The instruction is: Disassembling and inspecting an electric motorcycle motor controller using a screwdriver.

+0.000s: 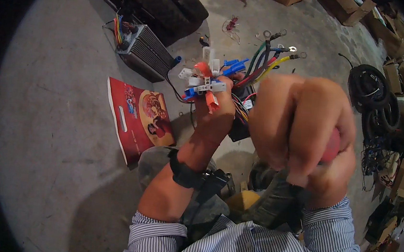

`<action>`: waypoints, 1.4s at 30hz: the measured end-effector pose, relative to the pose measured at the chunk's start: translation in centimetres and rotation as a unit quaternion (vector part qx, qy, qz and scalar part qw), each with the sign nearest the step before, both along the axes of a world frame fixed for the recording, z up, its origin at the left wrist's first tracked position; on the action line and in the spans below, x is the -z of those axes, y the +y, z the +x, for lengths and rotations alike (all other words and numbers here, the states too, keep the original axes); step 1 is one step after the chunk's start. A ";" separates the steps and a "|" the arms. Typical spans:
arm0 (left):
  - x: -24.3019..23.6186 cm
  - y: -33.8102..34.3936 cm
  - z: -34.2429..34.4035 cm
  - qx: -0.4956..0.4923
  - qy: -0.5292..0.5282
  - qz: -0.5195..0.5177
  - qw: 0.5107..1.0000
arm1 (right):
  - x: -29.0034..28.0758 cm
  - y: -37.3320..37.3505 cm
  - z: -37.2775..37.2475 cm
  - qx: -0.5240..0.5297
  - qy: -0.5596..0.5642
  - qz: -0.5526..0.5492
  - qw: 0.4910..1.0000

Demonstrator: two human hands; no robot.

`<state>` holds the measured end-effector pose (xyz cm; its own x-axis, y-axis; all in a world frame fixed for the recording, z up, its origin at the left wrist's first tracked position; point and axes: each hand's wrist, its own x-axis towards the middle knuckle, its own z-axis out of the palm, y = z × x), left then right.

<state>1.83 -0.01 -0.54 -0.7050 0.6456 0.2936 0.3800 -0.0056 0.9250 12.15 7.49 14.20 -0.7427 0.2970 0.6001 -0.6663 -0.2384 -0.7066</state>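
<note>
Steady the splayed plugs; leave the right hand working room

The bundle of small white, orange and blue plastic plug connectors (pixel 207 84) is up and to the right of the flat red printed bag with a slot handle (pixel 131 141); the left hand (pixel 223 104) is closed on it, plugs fanning out over the fingers; a firm hold close behind the plugs should serve best, so that the thin wires take no strain; thick green, red and yellow cables with bare metal ring ends (pixel 293 49) rise farther right of the bag, and are best angled away so nothing snags.

The right hand (pixel 303 120) is well to the right of the bag, fingers together, clamped round a smooth, rounded red object (pixel 333 146); the fingers hide most of it, so I cannot tell its kind; a relaxed wrist would give finer control near the plugs.

Just beyond the bag is a silver finned metal case (pixel 148 49); past that, a thick black rubber tyre (pixel 171 10); far right of the bag, coiled black cable (pixel 371 85), out of the way.
</note>
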 end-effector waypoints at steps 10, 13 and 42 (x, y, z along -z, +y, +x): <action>1.3 0.2 -1.7 -0.050 0.122 -0.053 0.990 | 0.9 2.7 -1.6 0.173 0.082 0.265 0.945; 0.6 0.3 -1.7 -0.071 0.148 -0.076 0.983 | 0.7 3.5 -0.9 0.166 0.073 0.297 0.937; 1.5 1.1 -2.6 -0.074 -0.119 0.061 0.988 | 0.6 2.9 -0.3 0.081 0.005 0.232 0.969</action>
